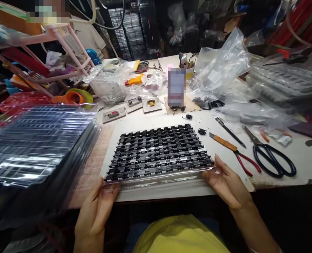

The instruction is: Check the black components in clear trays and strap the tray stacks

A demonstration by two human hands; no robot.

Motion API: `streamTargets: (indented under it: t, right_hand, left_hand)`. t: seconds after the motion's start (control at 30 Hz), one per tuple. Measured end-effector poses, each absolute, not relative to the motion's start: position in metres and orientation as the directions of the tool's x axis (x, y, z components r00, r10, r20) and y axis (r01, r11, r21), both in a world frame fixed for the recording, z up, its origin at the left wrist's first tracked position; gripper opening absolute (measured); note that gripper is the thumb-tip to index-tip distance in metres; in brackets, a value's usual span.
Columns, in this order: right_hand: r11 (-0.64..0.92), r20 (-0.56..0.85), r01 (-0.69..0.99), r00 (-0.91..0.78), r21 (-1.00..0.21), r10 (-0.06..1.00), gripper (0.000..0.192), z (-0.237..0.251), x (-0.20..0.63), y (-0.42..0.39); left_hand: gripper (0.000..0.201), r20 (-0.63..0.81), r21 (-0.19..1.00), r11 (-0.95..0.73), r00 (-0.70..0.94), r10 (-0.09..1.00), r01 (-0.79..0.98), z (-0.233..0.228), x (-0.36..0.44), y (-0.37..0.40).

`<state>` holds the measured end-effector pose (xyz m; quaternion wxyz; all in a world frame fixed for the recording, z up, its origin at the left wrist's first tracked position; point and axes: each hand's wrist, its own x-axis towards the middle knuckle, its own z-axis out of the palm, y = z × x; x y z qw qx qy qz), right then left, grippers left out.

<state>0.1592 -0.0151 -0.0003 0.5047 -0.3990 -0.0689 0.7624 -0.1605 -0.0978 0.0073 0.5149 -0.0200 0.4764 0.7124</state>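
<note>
Cluttered workbench point(290, 165); pink rack point(66, 38) left; dark shelving point(134, 31) behind.

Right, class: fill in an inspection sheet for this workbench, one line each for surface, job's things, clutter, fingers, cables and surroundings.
Surface: white board on a crowded bench.
Job's things: clear tray filled with rows of small black parts, lying flat.
Clutter: scissors, red-handled pliers, plastic bags, stack of trays at left.
Fingers: left hand and right hand grip the tray's near corners.
Cables: a cable hangs at the back.
Surroundings: pink rack; another person behind it.
</note>
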Motion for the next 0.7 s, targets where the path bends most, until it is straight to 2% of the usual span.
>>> streamTargets:
  t: [0.13,0.23,0.3,0.5,0.6,0.7]
  right_hand:
    - [-0.505,-0.462,-0.706,-0.277,-0.496,0.842,0.029,-0.006,0.147,-0.018]
    - [-0.478,-0.42,-0.752,-0.293,-0.453,0.859,0.033,-0.009,0.142,-0.021]
    - [-0.471,-0.423,-0.783,-0.296,-0.407,0.856,0.031,-0.01,0.139,-0.021]
    - [-0.494,-0.45,-0.81,-0.331,-0.314,0.829,0.03,-0.012,0.138,-0.017]
    - [-0.493,-0.452,-0.814,-0.332,-0.306,0.828,0.031,-0.012,0.139,-0.016]
    - [-0.487,-0.448,-0.818,-0.327,-0.306,0.832,0.032,-0.012,0.139,-0.015]
  left_hand:
    - [0.04,-0.557,0.59,-0.013,-0.419,0.717,-0.807,0.004,-0.151,-0.095]
    - [0.039,-0.418,0.57,-0.124,-0.417,0.807,-0.812,-0.001,-0.143,-0.093]
    - [0.041,-0.384,0.539,-0.162,-0.412,0.826,-0.827,-0.004,-0.141,-0.091]
    - [0.047,-0.61,0.439,-0.122,-0.396,0.687,-0.89,-0.002,-0.142,-0.085]
    - [0.044,-0.653,0.428,-0.13,-0.406,0.64,-0.894,0.0,-0.142,-0.084]
    - [0.043,-0.653,0.426,-0.136,-0.408,0.638,-0.895,-0.001,-0.142,-0.084]
